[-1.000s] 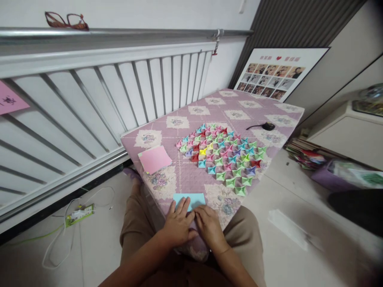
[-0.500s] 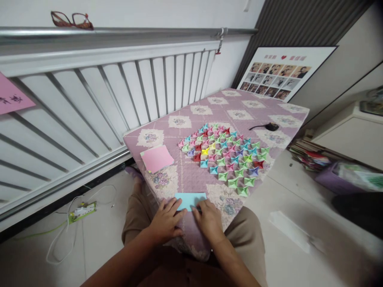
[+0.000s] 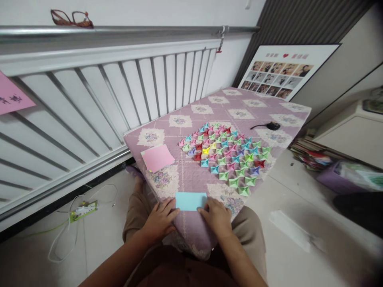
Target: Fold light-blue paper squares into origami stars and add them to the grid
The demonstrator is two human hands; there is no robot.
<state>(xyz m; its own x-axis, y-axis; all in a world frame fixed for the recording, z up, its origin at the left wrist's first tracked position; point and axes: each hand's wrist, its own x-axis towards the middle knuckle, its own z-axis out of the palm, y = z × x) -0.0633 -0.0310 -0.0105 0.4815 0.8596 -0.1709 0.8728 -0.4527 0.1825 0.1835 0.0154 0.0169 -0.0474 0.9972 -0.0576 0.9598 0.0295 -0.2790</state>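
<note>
A light blue rectangle of folded paper [image 3: 190, 201] lies flat near the front corner of the cloth-covered table [image 3: 194, 179]. My left hand [image 3: 161, 217] rests at its left edge, fingers stretched out and thumb by the near left corner. At the opposite end, my right hand [image 3: 218, 215] has its thumb on the near right corner and its fingers curled at the right edge. Beyond them, several small folded paper pieces [image 3: 230, 154] in many colours stand in close rows. A stack of pink paper sheets [image 3: 158, 158] lies to the left.
A white radiator [image 3: 143, 85] runs along the table's left side. A black object with a cord [image 3: 273, 126] lies on the far right of the cloth. A photo board [image 3: 275, 71] leans at the back. A power strip [image 3: 84, 211] with cables is on the floor.
Both hands have slid outward, from on top of the blue paper to its left and right edges, uncovering more of it. The paper still lies flat.
</note>
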